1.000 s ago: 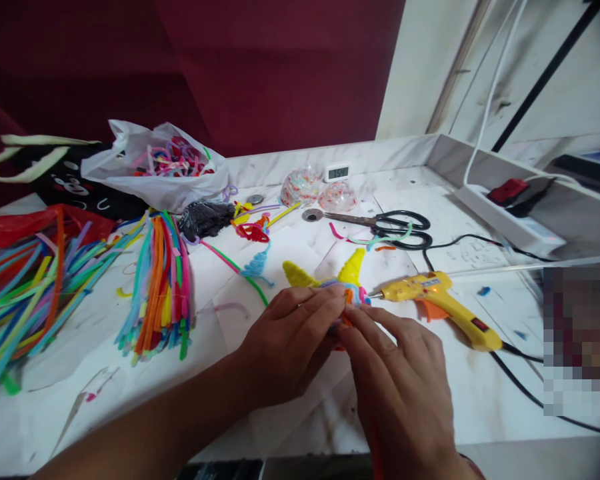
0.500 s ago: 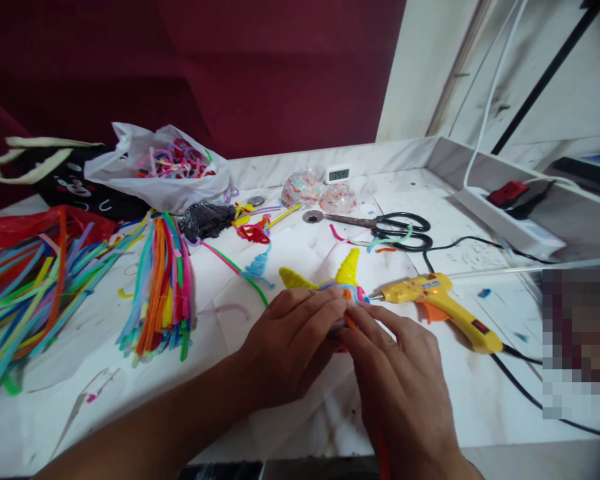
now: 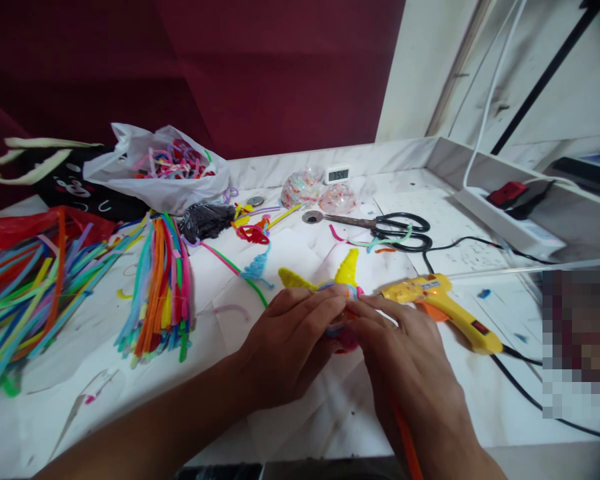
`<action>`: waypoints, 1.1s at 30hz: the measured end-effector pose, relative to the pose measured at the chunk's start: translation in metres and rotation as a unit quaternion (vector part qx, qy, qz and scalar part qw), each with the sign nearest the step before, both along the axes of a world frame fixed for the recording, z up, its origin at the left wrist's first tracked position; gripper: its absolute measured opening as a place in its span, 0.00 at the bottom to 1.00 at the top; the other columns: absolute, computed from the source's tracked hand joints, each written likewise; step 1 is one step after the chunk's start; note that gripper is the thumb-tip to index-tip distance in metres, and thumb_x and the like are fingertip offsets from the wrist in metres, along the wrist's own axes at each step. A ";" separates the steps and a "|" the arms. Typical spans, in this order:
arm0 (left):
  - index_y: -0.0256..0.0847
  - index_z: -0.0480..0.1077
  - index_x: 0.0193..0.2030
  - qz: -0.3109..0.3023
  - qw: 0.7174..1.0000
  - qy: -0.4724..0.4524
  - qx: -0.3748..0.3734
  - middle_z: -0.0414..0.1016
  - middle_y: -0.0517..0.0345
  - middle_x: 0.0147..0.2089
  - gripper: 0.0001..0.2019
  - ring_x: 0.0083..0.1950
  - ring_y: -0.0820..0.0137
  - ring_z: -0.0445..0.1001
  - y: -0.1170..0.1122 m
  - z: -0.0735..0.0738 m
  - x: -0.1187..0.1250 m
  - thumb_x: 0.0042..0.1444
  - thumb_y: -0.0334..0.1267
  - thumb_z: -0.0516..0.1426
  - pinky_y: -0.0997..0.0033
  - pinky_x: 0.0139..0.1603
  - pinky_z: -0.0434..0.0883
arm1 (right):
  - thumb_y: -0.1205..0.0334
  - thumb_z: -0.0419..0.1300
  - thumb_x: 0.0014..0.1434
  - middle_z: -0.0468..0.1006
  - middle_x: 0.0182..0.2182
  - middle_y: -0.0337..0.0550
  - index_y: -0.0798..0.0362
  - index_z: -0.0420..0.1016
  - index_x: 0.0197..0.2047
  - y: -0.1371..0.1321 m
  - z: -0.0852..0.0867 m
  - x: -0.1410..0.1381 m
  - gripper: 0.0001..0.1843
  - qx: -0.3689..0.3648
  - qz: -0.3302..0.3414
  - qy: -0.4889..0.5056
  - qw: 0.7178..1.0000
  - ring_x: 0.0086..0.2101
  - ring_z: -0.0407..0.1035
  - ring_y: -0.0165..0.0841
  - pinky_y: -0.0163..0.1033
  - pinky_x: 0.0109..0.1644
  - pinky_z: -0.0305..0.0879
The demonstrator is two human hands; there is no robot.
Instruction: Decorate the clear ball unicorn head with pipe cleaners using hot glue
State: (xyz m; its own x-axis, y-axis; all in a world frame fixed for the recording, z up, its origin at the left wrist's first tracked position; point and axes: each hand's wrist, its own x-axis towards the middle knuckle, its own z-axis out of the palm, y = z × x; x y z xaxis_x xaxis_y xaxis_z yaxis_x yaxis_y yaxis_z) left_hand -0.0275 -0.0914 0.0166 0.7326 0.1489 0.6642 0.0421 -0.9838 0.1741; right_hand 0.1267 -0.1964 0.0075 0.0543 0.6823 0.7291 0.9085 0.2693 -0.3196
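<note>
Both hands meet over a small pipe-cleaner figure (image 3: 347, 270) with two yellow cone points and a striped pink, blue and orange body. My left hand (image 3: 287, 343) curls its fingers around the figure's left side. My right hand (image 3: 410, 360) pinches the figure from the right, and an orange pipe cleaner (image 3: 405, 440) runs back under that wrist. The figure's lower part is hidden by my fingers. A yellow glue gun (image 3: 443, 303) lies just right of my hands.
Bundles of coloured pipe cleaners (image 3: 163, 280) lie at the left, beside a white plastic bag (image 3: 160, 170) of more and a red bag (image 3: 10, 227). Black scissors (image 3: 390, 227), two clear beaded balls (image 3: 320, 190), a small digital clock (image 3: 337, 173) and a power strip (image 3: 510, 213) stand behind.
My right hand has slid up and left along the figure, and the orange pipe cleaner now shows trailing under the wrist. The left hand has held still.
</note>
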 end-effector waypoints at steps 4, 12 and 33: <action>0.26 0.57 0.62 0.001 1.000 0.011 -0.006 0.68 0.40 0.61 0.25 0.62 0.67 0.65 0.000 0.002 0.001 0.57 0.28 0.56 0.64 0.61 0.64 | 0.73 0.49 0.66 0.75 0.51 0.42 0.51 0.69 0.50 -0.002 0.008 -0.001 0.14 -0.017 0.006 -0.005 1.000 0.50 0.65 0.38 0.44 0.51 0.56; 0.29 0.54 0.64 0.024 0.999 0.040 -0.014 0.71 0.45 0.58 0.28 0.58 0.66 0.67 0.000 0.005 0.000 0.57 0.28 0.55 0.62 0.60 0.65 | 0.72 0.47 0.67 0.75 0.52 0.43 0.52 0.67 0.54 -0.001 0.005 -0.002 0.16 -0.034 0.002 -0.029 0.999 0.51 0.65 0.40 0.46 0.51 0.55; 0.27 0.54 0.63 0.033 0.998 0.039 0.024 0.72 0.42 0.56 0.25 0.57 0.65 0.68 0.000 0.006 0.002 0.61 0.33 0.53 0.62 0.57 0.66 | 0.69 0.51 0.66 0.75 0.52 0.57 0.66 0.70 0.53 -0.016 -0.005 0.000 0.16 0.028 0.026 -0.131 0.991 0.51 0.64 0.50 0.51 0.48 0.58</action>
State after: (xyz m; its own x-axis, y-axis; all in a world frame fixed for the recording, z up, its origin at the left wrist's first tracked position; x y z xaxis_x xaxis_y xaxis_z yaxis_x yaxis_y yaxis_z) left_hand -0.0256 -0.0914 0.0226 0.7724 0.1676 0.6126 0.1184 -0.9856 0.1204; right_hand 0.1270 -0.2129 0.0030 -0.1752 0.6376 0.7502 0.9428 0.3282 -0.0587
